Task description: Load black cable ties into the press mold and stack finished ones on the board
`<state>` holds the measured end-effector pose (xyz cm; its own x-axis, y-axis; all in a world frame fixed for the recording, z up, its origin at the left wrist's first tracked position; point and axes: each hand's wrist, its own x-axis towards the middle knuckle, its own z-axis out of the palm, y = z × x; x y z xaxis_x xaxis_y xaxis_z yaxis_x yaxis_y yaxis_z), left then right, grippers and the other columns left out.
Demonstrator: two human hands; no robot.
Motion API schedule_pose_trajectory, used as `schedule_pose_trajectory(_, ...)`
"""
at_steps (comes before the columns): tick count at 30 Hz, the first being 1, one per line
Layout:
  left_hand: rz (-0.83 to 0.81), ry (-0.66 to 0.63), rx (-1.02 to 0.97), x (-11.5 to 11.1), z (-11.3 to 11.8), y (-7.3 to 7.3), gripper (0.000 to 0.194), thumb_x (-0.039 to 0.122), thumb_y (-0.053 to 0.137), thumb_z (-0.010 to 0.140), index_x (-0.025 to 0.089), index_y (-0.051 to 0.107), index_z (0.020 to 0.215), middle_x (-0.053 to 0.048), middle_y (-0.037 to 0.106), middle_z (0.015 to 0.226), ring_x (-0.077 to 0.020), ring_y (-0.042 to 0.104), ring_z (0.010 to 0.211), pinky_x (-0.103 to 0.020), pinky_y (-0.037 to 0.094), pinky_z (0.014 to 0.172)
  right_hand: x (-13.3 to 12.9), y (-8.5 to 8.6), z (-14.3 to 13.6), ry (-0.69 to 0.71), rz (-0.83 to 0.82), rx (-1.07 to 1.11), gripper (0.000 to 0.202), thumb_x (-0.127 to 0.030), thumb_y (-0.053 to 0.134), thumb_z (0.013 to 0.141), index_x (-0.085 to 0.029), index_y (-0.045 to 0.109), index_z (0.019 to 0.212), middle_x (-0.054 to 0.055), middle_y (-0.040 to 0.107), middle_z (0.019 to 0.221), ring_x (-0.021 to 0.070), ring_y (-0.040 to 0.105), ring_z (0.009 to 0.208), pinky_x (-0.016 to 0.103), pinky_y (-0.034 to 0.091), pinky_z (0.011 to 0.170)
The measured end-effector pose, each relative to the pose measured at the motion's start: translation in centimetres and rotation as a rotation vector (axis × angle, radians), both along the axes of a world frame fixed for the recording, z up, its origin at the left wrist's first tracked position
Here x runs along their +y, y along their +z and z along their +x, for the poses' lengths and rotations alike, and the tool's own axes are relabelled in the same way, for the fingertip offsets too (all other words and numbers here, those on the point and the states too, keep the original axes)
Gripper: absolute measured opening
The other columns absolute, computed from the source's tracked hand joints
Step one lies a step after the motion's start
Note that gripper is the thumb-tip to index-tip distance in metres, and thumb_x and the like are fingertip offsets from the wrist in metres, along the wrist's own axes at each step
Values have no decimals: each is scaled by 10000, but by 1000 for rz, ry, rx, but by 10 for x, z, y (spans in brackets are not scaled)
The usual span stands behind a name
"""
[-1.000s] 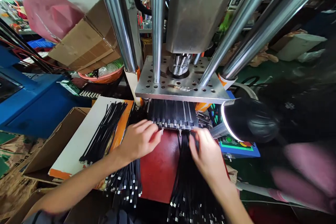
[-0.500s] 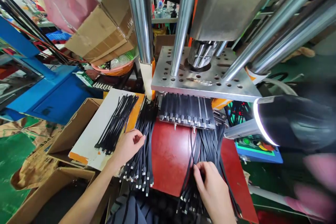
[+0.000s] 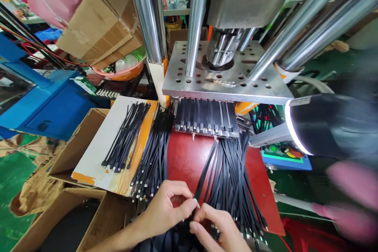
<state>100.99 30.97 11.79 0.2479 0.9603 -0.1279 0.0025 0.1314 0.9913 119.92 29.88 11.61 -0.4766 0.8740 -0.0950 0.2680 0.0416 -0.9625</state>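
A black flat USB cable (image 3: 203, 175) runs from near the press fixture down to my two hands at the table's front. My left hand (image 3: 169, 210) pinches its lower end between thumb and fingers. Just to the right, my right hand (image 3: 220, 224) closes its thumb and fingertips on the same end; the connector there is hidden by the fingers. A bundle of black cables (image 3: 232, 177) lies right of them, plugs towards me. Another bundle (image 3: 158, 149) lies on the left. The metal fixture (image 3: 206, 118) holds several cables side by side under the press plate.
The perforated steel plate (image 3: 195, 90) and its columns stand over the red table (image 3: 183, 153). More cables lie on a white board (image 3: 97, 145) at left, above open cardboard boxes (image 3: 97, 216). A black lamp (image 3: 319, 126) juts in from the right, with a blurred pink shape nearby.
My left hand has moved right and down from above the left cables to meet my right hand. The right hand has drawn one cable leftward, away from the right bundle.
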Motion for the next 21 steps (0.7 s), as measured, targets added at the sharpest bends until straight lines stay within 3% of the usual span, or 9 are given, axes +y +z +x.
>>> schedule_pose_trajectory(2,97,-39,98,-8,1,-3,191,219,720,847,156,714,667,-5,620,648,-94,535,582,-193,409,560,10,4,10,-17,-94,66,167,-381,738,884,-218,734,924,9,702,785,151,629,655,228,516,605)
schedule_pose_trajectory(4,140,-82,168,-16,3,-9,142,188,715,841,165,741,703,-11,644,660,-109,568,595,-206,437,584,18,4,12,-199,-139,176,248,-442,716,903,-220,753,1007,12,690,775,150,619,613,235,515,560)
schedule_pose_trajectory(6,132,-120,228,-20,3,-14,133,161,698,844,168,752,722,-14,655,674,-119,588,609,-214,456,599,22,2,7,-380,-116,234,280,-471,672,940,-204,756,934,8,651,733,126,565,533,230,484,503)
schedule_pose_trajectory(8,93,-155,265,-17,1,-12,112,143,686,853,176,778,797,-20,681,730,-131,616,655,-219,481,626,21,0,-1,-450,-65,234,305,-460,681,940,-192,740,808,12,632,731,108,527,508,225,464,487)
schedule_pose_trajectory(12,182,-66,222,11,-7,14,232,216,702,915,196,764,1137,-43,720,920,-155,666,804,-242,543,736,13,0,-12,-407,21,186,295,-417,681,948,-196,717,755,24,631,747,139,569,608,238,474,547)
schedule_pose_trajectory(14,285,-54,164,30,-7,30,271,264,728,922,185,748,1180,-50,718,957,-151,667,819,-252,552,765,10,0,-13,-352,85,150,274,-381,660,967,-202,712,767,21,622,732,156,586,657,250,493,607)
schedule_pose_trajectory(17,338,-134,118,51,-3,47,158,275,730,927,159,781,1022,-56,712,944,-135,659,759,-252,540,728,8,-2,-15,-294,183,111,209,-323,632,987,-210,740,848,34,662,789,177,628,741,269,528,707)
schedule_pose_trajectory(21,295,-157,124,59,4,52,142,236,696,934,144,747,839,-46,683,891,-119,616,704,-246,514,688,7,-6,-14,-320,288,92,214,-248,600,1002,-215,728,833,28,664,792,159,637,718,240,520,670)
